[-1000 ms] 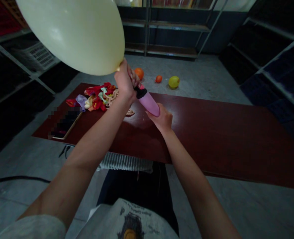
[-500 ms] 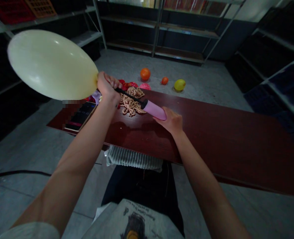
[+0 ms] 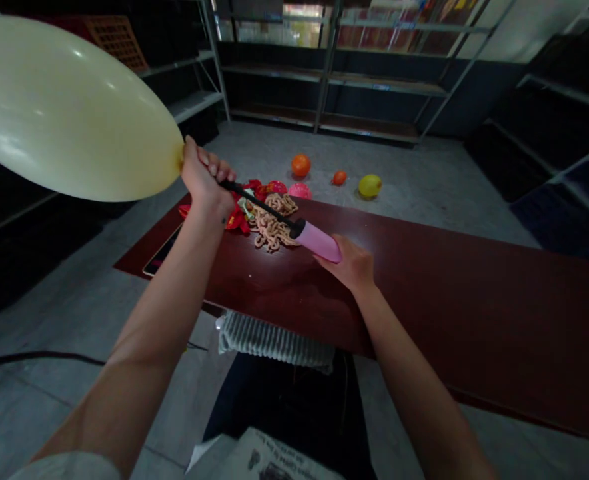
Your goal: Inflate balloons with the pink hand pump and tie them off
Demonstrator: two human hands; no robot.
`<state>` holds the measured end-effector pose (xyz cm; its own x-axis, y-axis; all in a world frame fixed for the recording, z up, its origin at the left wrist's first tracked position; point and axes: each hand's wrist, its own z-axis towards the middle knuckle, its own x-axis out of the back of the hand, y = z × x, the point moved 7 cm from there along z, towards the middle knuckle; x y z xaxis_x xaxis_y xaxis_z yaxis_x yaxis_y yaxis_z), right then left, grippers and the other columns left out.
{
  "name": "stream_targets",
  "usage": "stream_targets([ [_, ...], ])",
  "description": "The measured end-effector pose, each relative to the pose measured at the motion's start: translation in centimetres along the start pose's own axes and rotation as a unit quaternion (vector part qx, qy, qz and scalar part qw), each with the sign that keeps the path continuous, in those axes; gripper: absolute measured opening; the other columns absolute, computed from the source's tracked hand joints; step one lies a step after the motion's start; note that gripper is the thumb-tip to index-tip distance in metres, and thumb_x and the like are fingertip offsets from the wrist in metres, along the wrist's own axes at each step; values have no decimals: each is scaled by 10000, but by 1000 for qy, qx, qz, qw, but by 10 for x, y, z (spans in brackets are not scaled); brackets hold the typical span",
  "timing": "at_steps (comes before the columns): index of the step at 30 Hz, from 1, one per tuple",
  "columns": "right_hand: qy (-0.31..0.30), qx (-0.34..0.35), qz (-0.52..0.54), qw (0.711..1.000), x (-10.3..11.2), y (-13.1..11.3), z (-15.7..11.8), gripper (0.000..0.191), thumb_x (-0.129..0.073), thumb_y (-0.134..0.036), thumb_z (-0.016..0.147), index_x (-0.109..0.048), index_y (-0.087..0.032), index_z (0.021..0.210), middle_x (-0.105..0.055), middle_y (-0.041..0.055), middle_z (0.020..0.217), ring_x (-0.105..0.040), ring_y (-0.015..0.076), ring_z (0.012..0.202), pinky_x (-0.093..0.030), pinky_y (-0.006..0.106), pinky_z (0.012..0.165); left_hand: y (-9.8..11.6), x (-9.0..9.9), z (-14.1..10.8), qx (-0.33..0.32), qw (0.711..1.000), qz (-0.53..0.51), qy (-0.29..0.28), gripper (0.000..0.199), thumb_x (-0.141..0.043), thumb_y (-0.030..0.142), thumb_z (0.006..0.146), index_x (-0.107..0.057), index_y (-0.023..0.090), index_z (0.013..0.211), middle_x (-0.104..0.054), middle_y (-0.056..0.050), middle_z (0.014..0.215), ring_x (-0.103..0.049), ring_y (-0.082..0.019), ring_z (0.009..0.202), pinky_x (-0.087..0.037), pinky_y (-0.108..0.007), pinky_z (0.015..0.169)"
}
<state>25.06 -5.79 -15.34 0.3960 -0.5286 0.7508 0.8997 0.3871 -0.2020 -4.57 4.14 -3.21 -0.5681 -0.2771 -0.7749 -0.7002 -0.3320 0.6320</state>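
Note:
A large pale yellow balloon, inflated, fills the upper left and runs past the picture's edge. My left hand is closed round its neck and the black end of a balloon pump; the fingers hide the joint between them. From that hand the pump's thin black rod slopes down to its pink barrel. My right hand is wrapped round the barrel's near end, above the dark red table. Under the rod lie a heap of beige long balloons and several red deflated balloons.
A phone lies at the table's left, partly behind my left forearm. Beyond the table, an orange balloon, a small orange-red balloon and a yellow balloon rest on the floor. Metal shelves stand behind. A grey ribbed cushion sits at the near edge.
The pale balloon looks bigger and now reaches beyond the left edge. My view has tilted up a little. Both hands keep their hold, and the exposed rod is about as long as before.

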Motion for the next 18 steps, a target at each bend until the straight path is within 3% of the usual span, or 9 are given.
stream_targets([
  [5, 44, -49, 38, 997, 5, 14, -3, 481, -694, -565, 833, -689, -185, 1128, -797, 102, 977, -762, 270, 779, -562, 361, 690, -13, -56, -7, -17, 997, 12, -72, 609, -631, 558, 975, -295, 225, 591, -253, 41, 430, -239, -116, 357, -204, -291, 395],
  [9, 64, -88, 66, 992, 7, 23, -4, 422, -686, -552, 834, -684, -224, 1100, -794, 70, 906, -759, 272, 725, -555, 359, 630, -35, -89, -22, -30, 994, 19, -101, 617, -643, 496, 988, -286, 210, 573, -247, 58, 415, -229, -88, 326, -205, -264, 369],
  [13, 69, -106, 80, 989, 8, 25, -5, 379, -672, -525, 843, -680, -228, 1078, -789, 59, 880, -763, 261, 728, -542, 336, 617, -81, -100, -46, 14, 992, 48, -116, 617, -592, 451, 1029, -283, 203, 555, -245, 65, 395, -220, -73, 305, -201, -238, 342],
  [18, 54, -141, 70, 986, 6, 31, -7, 386, -689, -519, 814, -685, -227, 1066, -792, 56, 880, -758, 257, 717, -517, 323, 609, -135, -89, -79, 52, 988, 75, -124, 636, -647, 473, 991, -295, 209, 531, -250, 72, 400, -235, -73, 293, -206, -228, 329],
])
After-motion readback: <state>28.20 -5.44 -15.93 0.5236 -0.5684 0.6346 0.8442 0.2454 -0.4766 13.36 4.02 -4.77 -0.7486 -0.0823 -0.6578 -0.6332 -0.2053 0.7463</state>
